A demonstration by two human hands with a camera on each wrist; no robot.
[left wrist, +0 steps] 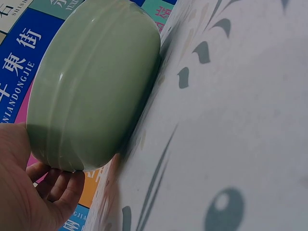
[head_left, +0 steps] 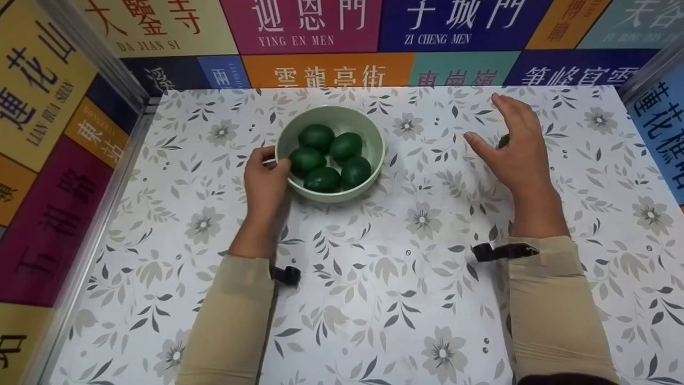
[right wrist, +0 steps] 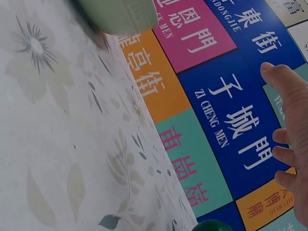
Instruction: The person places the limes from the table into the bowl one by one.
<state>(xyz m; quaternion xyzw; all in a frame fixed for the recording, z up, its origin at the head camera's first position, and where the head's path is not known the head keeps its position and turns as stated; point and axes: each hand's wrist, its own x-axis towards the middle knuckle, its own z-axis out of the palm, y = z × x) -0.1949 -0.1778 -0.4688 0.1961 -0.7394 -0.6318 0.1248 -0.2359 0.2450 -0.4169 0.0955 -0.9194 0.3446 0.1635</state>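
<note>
A pale green bowl (head_left: 335,197) stands on the table and holds several dark green, smooth egg-shaped fruits (head_left: 346,146); their exact kind is unclear. My left hand (head_left: 265,179) grips the bowl's left rim, thumb at the top edge and fingers against the outer wall, as the left wrist view shows on the bowl's side (left wrist: 96,82). Over the table to the right, my right hand (head_left: 521,152) is raised with fingers spread and nothing in its grasp. Mostly hidden behind it is another dark green round thing (head_left: 503,140), whose top edge (right wrist: 211,225) shows in the right wrist view.
A white cloth with grey flowers and leaves covers the table (head_left: 363,299). Colourful panels with large characters form a back wall (head_left: 326,69) and a left wall (head_left: 59,203); another panel (head_left: 660,128) stands at the right. Each wrist carries a black strap mount (head_left: 287,275).
</note>
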